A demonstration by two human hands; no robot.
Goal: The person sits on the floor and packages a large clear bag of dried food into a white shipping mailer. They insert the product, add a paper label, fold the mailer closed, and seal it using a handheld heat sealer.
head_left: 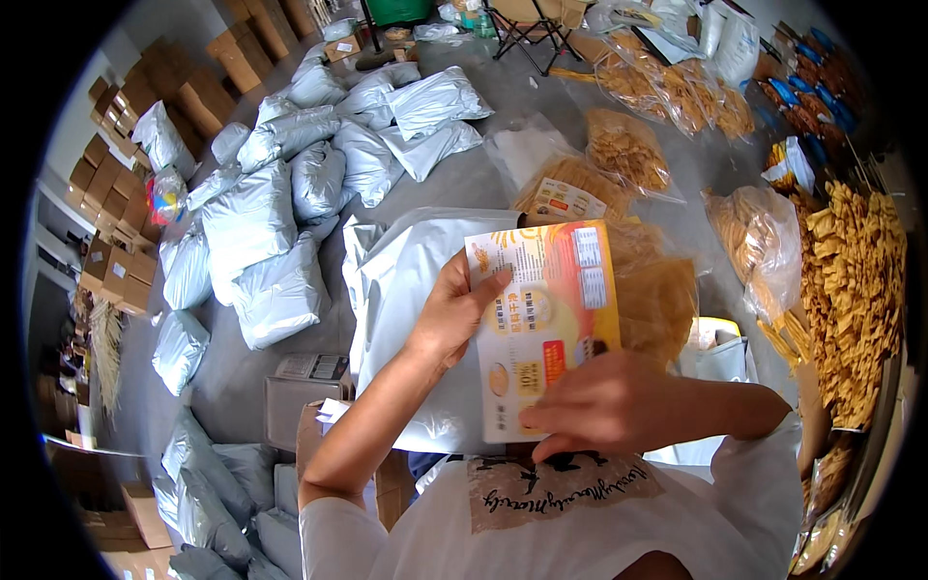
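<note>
A printed, colourful sheet or leaflet (536,326) bearing writing is held up in front of my chest. My left hand (457,308) grips its left edge, thumb on the printed face. Across the lower right corner lies my right hand (602,402), blurred, with fingers curled over the print; whether it pinches the sheet cannot be made out. Beneath the sheet spreads a large pale grey plastic mailing bag (406,290). Just right of it sits a clear bag of flat yellowish dried food, possibly bean curd sheets (652,297), partly covered by the leaflet.
Filled grey mailing bags (250,210) are heaped on the floor at left. Cardboard boxes (109,188) stack along the far left. Dried yellow food pieces (855,290) pile up at right, near a clear filled bag (754,239). A folding chair (533,36) stands at the back.
</note>
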